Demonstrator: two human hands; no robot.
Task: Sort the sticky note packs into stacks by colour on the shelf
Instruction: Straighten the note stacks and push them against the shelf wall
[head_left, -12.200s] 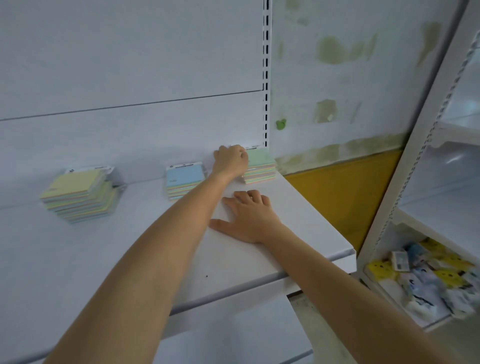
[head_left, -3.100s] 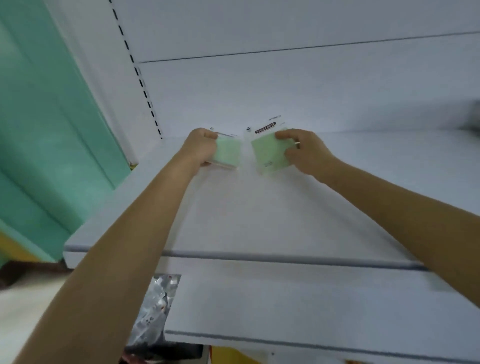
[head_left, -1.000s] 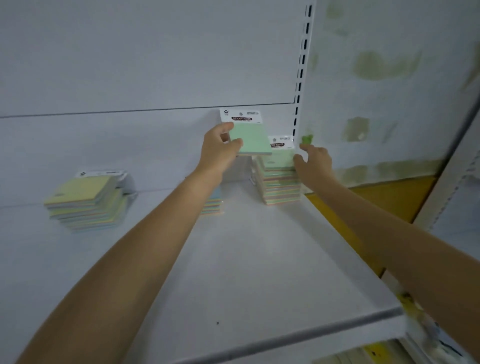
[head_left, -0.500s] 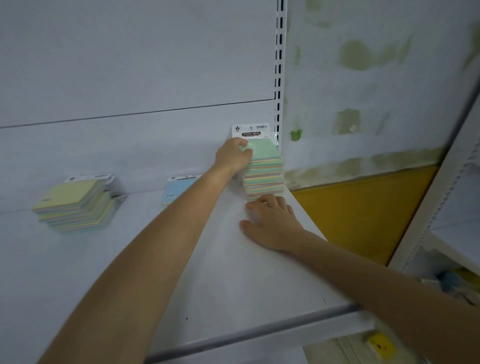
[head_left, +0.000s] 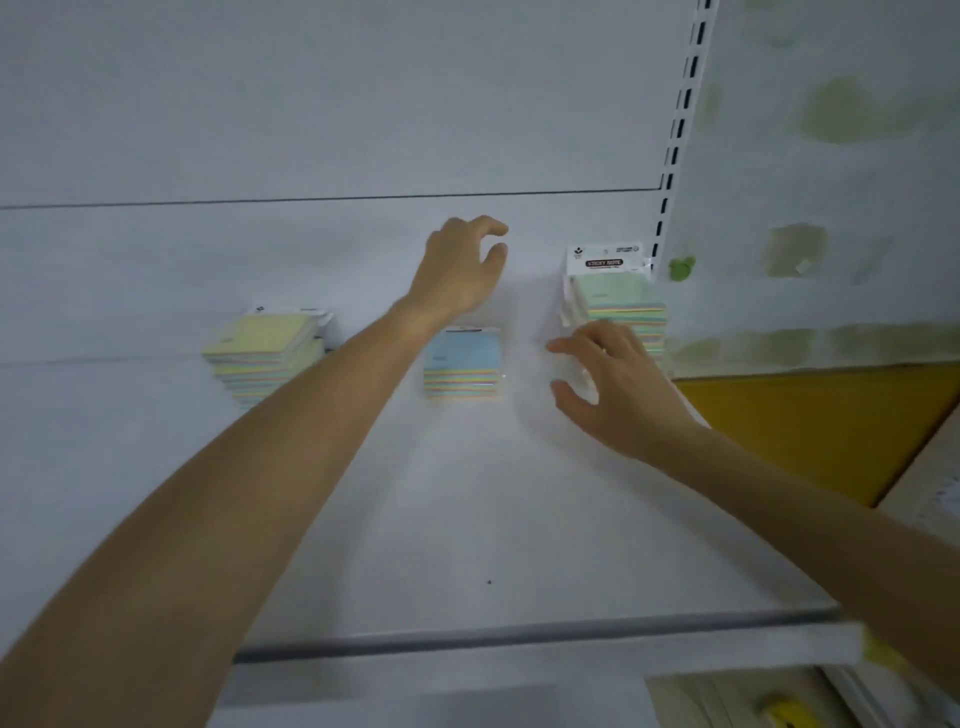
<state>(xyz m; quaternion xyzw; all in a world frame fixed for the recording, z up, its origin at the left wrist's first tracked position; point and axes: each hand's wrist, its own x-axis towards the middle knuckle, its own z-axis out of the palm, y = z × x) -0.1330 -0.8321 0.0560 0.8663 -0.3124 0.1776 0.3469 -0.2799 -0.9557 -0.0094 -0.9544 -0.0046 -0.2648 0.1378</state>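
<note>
Three stacks of sticky note packs stand along the back of the white shelf (head_left: 467, 519). A yellow-topped stack (head_left: 262, 353) is at the left, a blue-topped stack (head_left: 464, 366) in the middle, and a green-topped stack (head_left: 618, 301) at the right by the slotted upright. My left hand (head_left: 460, 270) hovers empty above the blue stack, fingers curled apart. My right hand (head_left: 618, 387) is spread open in front of the green stack's lower left corner, covering part of it. Whether it touches the stack is unclear.
A slotted white upright (head_left: 680, 130) bounds the shelf's right end. Beyond it is a stained wall (head_left: 831, 208) with a yellow band (head_left: 805, 421) below. The shelf's front lip (head_left: 519, 636) runs across the bottom, with a lower shelf underneath.
My left hand has let go of the green pack on top of the right stack and lifted away to the left. My right hand has risen from the shelf toward the green stack.
</note>
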